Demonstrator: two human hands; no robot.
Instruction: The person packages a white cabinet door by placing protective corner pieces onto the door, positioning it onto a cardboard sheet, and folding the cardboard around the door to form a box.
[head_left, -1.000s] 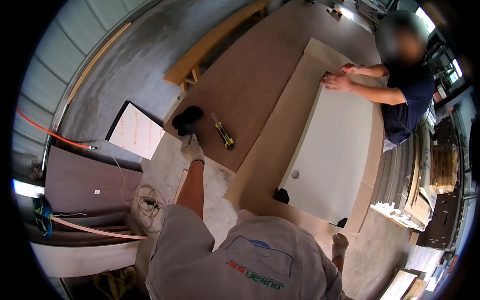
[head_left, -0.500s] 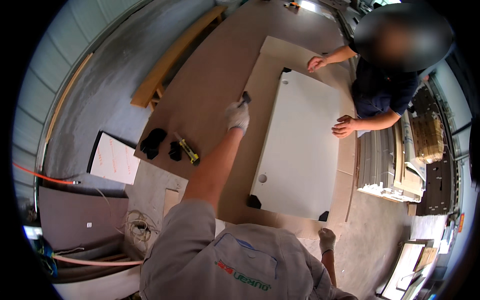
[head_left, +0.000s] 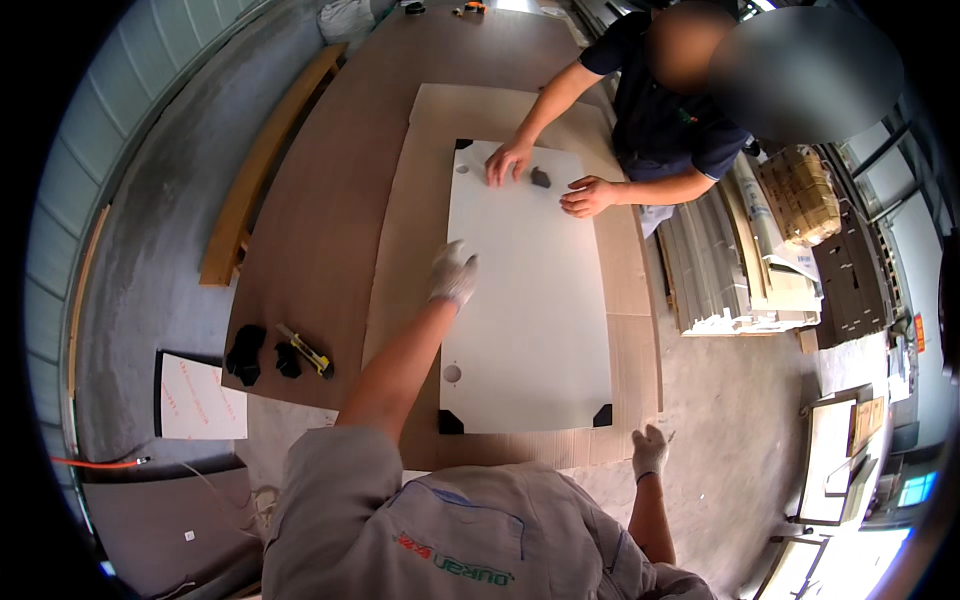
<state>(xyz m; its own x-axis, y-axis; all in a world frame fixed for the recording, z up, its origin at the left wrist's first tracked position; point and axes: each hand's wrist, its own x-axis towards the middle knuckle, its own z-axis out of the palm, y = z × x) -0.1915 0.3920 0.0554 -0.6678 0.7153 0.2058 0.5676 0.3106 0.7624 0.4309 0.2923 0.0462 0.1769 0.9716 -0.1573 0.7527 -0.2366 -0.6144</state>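
A white panel with two round holes along its left side lies on a cardboard sheet. Black corner protectors cover its near left corner, near right corner and far left corner. My left hand, in a pale work glove, is over the panel's left edge, empty, fingers apart. A loose, slightly blurred black corner protector shows over the panel's far end, between a co-worker's hands; I cannot tell whether it touches the surface. My gloved right hand is beyond the near right corner, fingers apart, holding nothing.
More black corner protectors and a yellow utility knife lie on the brown table at left. A wooden bench stands beyond its left edge. The co-worker leans in from far right, before stacked boards.
The black corner protector has left my left hand and is now near the co-worker's hands. Those hands have moved over the panel's far end. My view has shifted, and my right hand's fingers have spread.
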